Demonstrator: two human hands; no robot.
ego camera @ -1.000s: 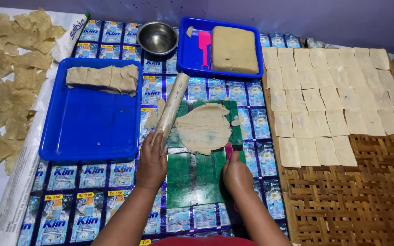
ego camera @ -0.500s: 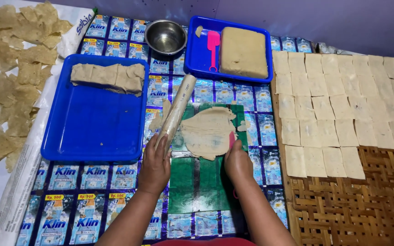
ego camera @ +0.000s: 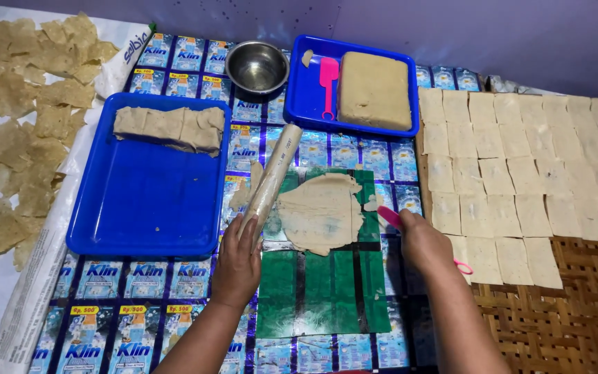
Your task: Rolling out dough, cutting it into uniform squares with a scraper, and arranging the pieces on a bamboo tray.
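Note:
A thin flattened sheet of beige dough (ego camera: 321,211) lies on a green plastic mat (ego camera: 327,291) in the middle. My left hand (ego camera: 238,260) rests on the near end of a pale rolling pin (ego camera: 271,179) that lies slanted along the dough's left edge. My right hand (ego camera: 420,242) sits at the mat's right edge and holds a pink cutter (ego camera: 390,217), its tip near the dough's right side.
A large blue tray (ego camera: 143,208) with folded dough pieces is at left. A smaller blue tray (ego camera: 306,97) at the back holds a dough block and a pink scraper, beside a metal bowl (ego camera: 256,66). Cut dough squares (ego camera: 520,159) cover the woven mat at right; dried pieces (ego camera: 15,125) lie far left.
My right hand has moved right, away from the dough to the mat's right edge, with the pink cutter. The left hand stays at the rolling pin.

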